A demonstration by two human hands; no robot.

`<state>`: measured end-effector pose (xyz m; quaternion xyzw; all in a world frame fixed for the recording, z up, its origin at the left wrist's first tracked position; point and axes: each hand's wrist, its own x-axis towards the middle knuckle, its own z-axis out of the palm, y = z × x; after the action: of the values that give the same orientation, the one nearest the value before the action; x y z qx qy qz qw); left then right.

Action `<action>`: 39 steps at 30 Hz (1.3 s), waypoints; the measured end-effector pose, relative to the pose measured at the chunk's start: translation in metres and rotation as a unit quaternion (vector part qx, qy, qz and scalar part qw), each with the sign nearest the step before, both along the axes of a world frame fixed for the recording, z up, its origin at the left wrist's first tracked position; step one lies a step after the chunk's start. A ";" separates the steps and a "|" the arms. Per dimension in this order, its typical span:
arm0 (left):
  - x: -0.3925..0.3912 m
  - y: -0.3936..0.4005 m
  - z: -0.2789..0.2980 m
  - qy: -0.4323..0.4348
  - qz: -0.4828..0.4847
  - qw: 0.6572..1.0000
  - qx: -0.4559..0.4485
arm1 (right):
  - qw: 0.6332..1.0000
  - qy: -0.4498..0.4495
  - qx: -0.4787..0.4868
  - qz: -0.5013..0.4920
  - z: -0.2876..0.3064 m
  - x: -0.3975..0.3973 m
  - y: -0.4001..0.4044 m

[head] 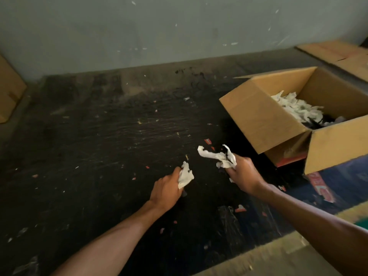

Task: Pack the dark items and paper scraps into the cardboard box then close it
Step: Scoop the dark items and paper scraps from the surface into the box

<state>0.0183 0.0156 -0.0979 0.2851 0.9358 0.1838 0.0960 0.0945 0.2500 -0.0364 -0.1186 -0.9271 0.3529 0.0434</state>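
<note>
An open cardboard box (258, 116) stands on the dark floor at the right, flaps spread. Inside it lie white crumpled paper scraps (296, 108) and some dark items (322, 122). My right hand (245, 176) grips a crumpled white paper scrap (219, 156), with something thin and dark against it, just left of the box's near corner. My left hand (167, 188) holds a smaller white paper scrap (185, 176) low over the floor, a little left of the right hand.
The dark floor (99, 146) is littered with tiny white and red paper bits. A flattened cardboard sheet (338, 54) lies at the back right, another cardboard piece (10, 90) at the left edge. A grey wall runs behind. Red printed paper (320, 184) lies beside the box.
</note>
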 end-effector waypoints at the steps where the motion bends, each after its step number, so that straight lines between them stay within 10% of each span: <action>1: -0.004 0.007 0.010 0.005 0.023 0.999 0.026 | 1.000 0.021 -0.007 -0.004 0.017 0.000 0.003; 9: -0.024 0.085 0.088 0.049 0.082 0.959 0.268 | 0.979 0.194 0.007 -0.057 0.114 -0.002 0.067; 22: 0.000 0.342 0.195 0.020 0.111 0.906 0.408 | 0.968 0.232 0.065 -0.069 0.179 0.031 0.308; 29: 0.008 0.457 0.204 -0.118 0.211 0.805 0.542 | 0.977 0.203 -0.057 -0.045 0.161 0.005 0.380; 39: -0.042 0.484 0.144 -0.283 0.151 0.924 0.207 | 0.996 -0.074 0.011 0.045 0.107 -0.038 0.439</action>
<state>-0.0236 0.4996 0.0459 0.0901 0.8431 0.4583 0.2666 0.0568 0.6887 0.0701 -0.1025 -0.9360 0.3344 -0.0396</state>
